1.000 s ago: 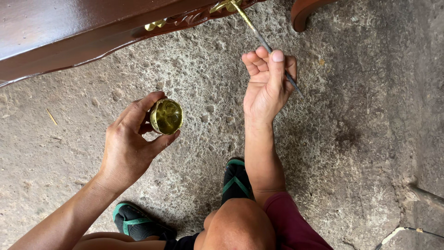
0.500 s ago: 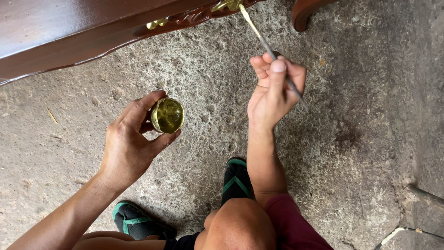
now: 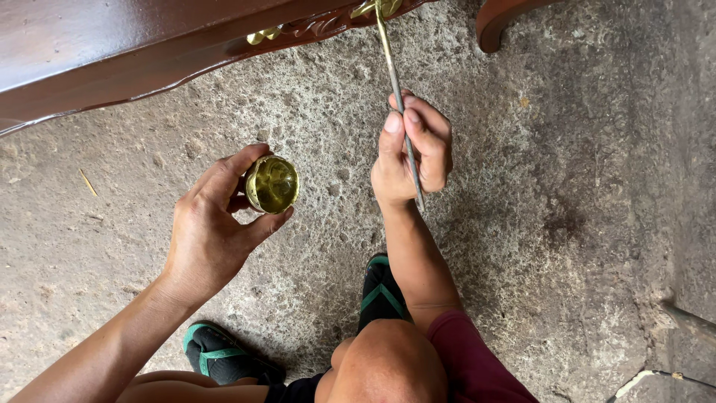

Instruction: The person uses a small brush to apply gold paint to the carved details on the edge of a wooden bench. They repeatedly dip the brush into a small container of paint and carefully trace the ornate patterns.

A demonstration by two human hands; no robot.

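Right hand (image 3: 412, 157) grips brush (image 3: 397, 97); left hand (image 3: 212, 227) holds gold tin (image 3: 272, 184)

Left hand (image 3: 212, 231) cupped, fingers curled in a grip (palm down); right hand (image 3: 412, 153) raised, fingers pinched shut, forearm upright.

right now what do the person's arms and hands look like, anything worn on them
Both forearms are bare, with no sleeves in view. The left hand and right hand wear no gloves, and no rings, watch or bands show. The nails are short. Upper arms lie out of frame, so sleeves there can't be told.
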